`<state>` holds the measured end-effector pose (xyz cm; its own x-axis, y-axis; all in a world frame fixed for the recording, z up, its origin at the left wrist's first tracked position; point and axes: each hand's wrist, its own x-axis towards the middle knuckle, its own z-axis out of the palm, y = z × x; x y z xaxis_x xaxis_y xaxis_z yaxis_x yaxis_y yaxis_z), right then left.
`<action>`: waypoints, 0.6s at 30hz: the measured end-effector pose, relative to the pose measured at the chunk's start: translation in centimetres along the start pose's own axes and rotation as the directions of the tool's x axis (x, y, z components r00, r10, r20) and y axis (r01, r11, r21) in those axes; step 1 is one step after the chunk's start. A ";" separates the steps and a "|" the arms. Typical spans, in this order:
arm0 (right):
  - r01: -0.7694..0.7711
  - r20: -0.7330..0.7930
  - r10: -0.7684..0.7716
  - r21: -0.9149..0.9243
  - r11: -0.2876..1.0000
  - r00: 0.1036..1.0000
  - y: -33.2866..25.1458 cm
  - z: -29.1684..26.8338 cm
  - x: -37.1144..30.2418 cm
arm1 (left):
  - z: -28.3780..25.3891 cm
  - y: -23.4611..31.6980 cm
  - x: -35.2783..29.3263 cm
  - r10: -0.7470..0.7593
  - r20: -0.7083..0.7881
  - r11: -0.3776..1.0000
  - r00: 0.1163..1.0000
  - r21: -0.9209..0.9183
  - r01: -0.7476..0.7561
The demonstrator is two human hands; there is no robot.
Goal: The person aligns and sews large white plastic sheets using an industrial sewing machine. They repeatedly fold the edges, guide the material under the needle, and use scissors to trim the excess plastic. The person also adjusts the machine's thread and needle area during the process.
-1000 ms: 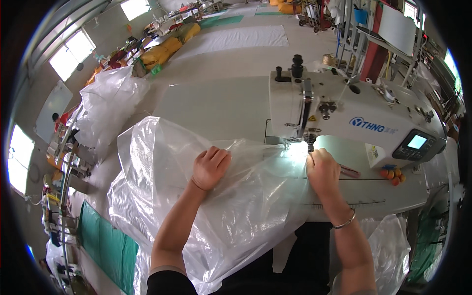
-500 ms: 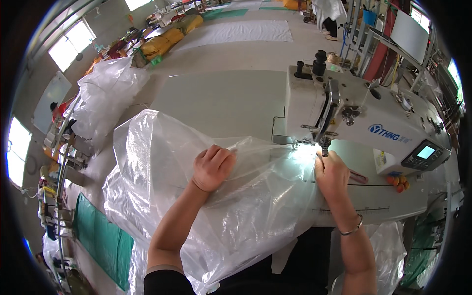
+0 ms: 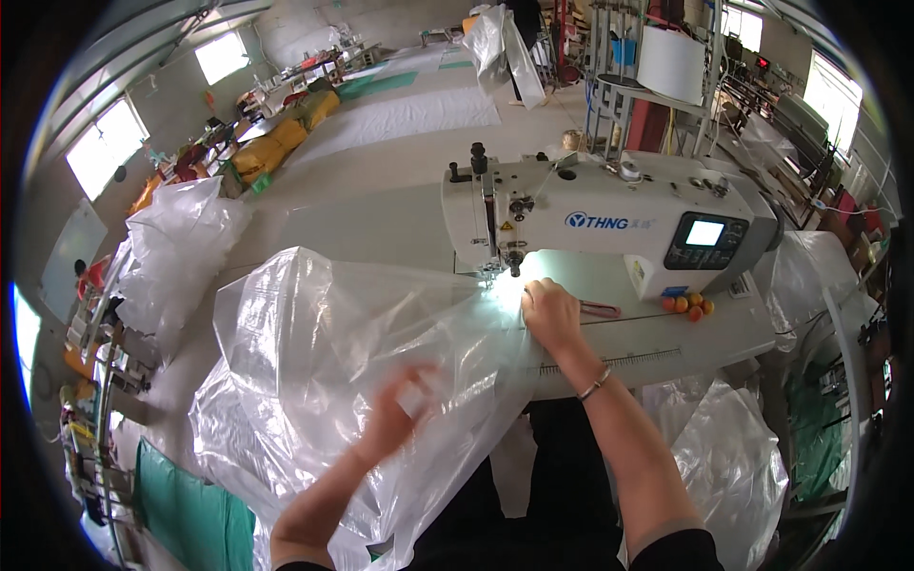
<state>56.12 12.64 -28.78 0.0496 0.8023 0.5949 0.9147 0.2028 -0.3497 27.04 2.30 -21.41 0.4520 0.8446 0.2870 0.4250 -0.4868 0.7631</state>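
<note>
A large clear plastic sheet lies crumpled over the left of the sewing table and hangs down over its front edge. Its gathered right end runs under the needle area of a white sewing machine, where a bright lamp shines. Beside the needle, my right hand is closed, fingers curled on the sheet's edge. My left hand is over the middle of the sheet, smeared by motion, so its grip is unclear. Just right of my right hand lie small red-handled thread snips.
Several small orange-red fruits sit by the machine's base. More clear plastic hangs at the right; another plastic heap stands at the left. Green sheeting covers floor at lower left. A person stands far back near plastic.
My left hand has moved down and nearer me, off its earlier spot on the sheet. My right hand stays by the needle. The view has swung right, showing more of the machine's right side.
</note>
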 end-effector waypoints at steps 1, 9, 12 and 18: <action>-0.014 0.029 0.014 0.001 1.000 0.999 -0.5 -0.4 0.1 | 1.5 2.6 -2.7 -0.040 0.346 0.967 0.937 -0.222 0.123; -0.179 0.213 0.128 0.238 0.955 0.969 -3.3 -3.5 -4.7 | -0.7 -7.9 -15.9 -0.206 0.134 0.500 0.969 0.866 -0.013; -0.424 0.358 0.277 0.449 0.786 0.892 -4.1 -4.1 -5.9 | -6.3 -7.9 -17.0 -0.222 -0.278 0.176 0.934 0.931 0.319; -0.758 0.722 0.232 0.634 0.156 0.652 -11.8 -4.4 -11.3 | -4.3 -4.1 -20.2 -0.121 -0.503 0.788 0.856 0.476 0.391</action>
<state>46.54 -1.31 -28.17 -0.0456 0.9753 -0.2161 -0.1490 -0.2205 -0.9639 12.83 -11.76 -27.84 -0.0592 0.8936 0.4450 0.8846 -0.1596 0.4382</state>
